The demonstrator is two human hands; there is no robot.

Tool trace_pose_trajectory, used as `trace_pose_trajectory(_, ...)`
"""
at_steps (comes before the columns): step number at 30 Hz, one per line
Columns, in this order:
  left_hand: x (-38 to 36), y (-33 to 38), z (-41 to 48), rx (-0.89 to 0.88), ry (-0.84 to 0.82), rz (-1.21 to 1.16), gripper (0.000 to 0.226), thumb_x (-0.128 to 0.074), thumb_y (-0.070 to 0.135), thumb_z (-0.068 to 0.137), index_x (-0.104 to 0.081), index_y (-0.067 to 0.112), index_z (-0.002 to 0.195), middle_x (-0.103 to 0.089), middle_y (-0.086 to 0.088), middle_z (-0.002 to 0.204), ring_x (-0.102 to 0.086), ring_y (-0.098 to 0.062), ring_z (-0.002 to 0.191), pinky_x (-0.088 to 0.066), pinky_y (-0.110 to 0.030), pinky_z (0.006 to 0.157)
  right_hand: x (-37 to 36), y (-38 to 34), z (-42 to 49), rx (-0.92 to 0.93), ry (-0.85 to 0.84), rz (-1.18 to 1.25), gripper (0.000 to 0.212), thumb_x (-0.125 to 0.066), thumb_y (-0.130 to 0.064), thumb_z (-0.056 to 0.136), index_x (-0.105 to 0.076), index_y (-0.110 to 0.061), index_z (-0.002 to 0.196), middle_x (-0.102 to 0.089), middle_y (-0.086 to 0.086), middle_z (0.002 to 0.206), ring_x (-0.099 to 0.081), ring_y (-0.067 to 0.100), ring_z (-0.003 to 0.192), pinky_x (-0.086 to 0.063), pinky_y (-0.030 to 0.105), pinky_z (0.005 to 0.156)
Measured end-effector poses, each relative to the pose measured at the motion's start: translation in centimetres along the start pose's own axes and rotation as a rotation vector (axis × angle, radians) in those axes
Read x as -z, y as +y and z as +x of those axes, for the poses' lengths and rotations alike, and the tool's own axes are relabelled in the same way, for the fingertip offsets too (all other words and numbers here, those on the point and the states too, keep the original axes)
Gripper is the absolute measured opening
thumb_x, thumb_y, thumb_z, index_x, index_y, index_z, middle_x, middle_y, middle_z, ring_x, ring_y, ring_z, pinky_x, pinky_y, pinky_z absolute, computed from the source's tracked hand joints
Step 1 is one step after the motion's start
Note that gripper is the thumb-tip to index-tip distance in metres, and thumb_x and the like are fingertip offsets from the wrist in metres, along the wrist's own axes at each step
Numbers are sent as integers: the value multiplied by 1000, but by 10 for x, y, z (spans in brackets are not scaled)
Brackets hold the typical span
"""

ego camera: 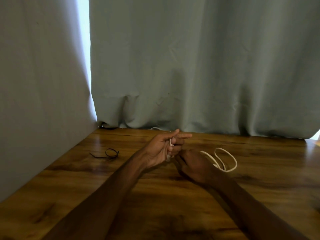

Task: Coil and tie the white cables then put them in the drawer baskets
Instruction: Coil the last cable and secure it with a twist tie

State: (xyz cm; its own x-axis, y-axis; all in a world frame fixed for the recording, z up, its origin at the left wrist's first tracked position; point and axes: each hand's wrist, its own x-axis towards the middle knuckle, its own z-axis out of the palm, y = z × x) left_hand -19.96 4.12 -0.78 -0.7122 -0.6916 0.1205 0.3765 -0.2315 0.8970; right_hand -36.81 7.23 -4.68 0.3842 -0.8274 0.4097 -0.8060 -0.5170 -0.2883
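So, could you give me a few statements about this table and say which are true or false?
1. A white cable loops on the table to the right of the hands. True.
2. A black tie lies left of the hands. True.
3. The cable is bundled and tied. False: its loop lies loose and the tie lies apart from it.
4. Both hands rest flat and empty. False: the left hand and right hand hold part of the cable.
5. A brick wall stands behind. False: a grey curtain hangs there.
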Motion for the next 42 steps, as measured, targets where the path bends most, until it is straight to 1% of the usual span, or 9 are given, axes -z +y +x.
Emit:
trace_pose_trajectory(5, -3, -3, 5, -108, 134, 56, 18, -42, 19, 106, -53, 11, 94, -54, 5, 63, -46, -3, 48, -35, -16, 44, 3, -17, -3, 79, -53, -62, 30, -42, -33, 107, -57, -24, 82, -68, -2, 77, -59, 10, 65, -40, 29, 63)
trace_pose_trajectory(15, 11, -4, 15, -153, 631, 361, 21, -47, 11, 105, -66, 7, 95, -64, -3, 82, -52, -8, 57, -38, -17, 45, 33, -25, -13, 71, -68, -42, 31, -47, -40, 94, -65, -24, 74, -64, -7, 66, -60, 8, 61, -43, 27, 54)
trace_pose_trajectory(19, 24, -15, 15, -164, 717, 638, 25, -52, 26, 102, -71, 13, 95, -57, -4, 66, -53, -17, 66, -44, -32, 68, 43, -27, -14, 55, -27, 60, 26, -51, -44, 88, -66, -29, 73, -68, -8, 68, -63, 8, 65, -48, 32, 58)
trace_pose_trajectory(23, 29, -22, 11, -153, 621, 692, 20, -57, 41, 90, -64, 23, 90, -67, -13, 76, -59, -27, 68, -49, -46, 69, 52, -20, -13, 82, 123, -12, 18, -61, -40, 95, -76, -30, 92, -73, -12, 77, -64, 7, 71, -48, 30, 62)
trace_pose_trajectory(27, 19, -23, 11, -74, 366, 705, 19, -51, 26, 97, -60, 14, 85, -58, -7, 65, -49, -17, 48, -35, -30, 49, 58, -9, -12, 139, 261, -48, 28, -52, -44, 98, -75, -28, 99, -67, -17, 76, -58, 4, 65, -48, 31, 60)
trace_pose_trajectory(31, 2, -23, 7, 135, 126, 485, 39, -36, 33, 106, -61, 3, 100, -42, 3, 53, -34, -9, 39, -21, -26, 45, 67, 2, -15, 134, 403, -73, 22, -56, -44, 100, -75, -32, 100, -62, -19, 71, -57, 0, 62, -43, 24, 57)
trace_pose_trajectory(34, -8, -19, 3, 245, -36, 404, 73, -22, 61, 106, -66, 4, 93, -30, 9, 46, -25, -4, 34, -17, -19, 39, 69, 16, -14, 58, 354, -86, 40, -44, -63, 98, -73, -36, 99, -65, -16, 70, -60, 0, 63, -46, 29, 57)
trace_pose_trajectory(36, -12, -15, 1, 279, -126, 362, 70, -28, 68, 102, -63, 9, 85, -29, 11, 44, -24, -2, 32, -17, -15, 35, 65, 23, -14, 16, 280, -139, 49, -35, -70, 97, -71, -37, 97, -66, -15, 69, -60, 2, 63, -48, 34, 59)
trace_pose_trajectory(42, -19, -1, -8, 209, -302, 191, 45, -32, 44, 109, -53, 12, 84, -27, 12, 47, -19, -2, 36, -16, -15, 34, 49, 16, -15, -1, 130, -93, 26, -35, -52, 101, -57, -40, 109, -70, -12, 78, -65, 12, 71, -51, 37, 67)
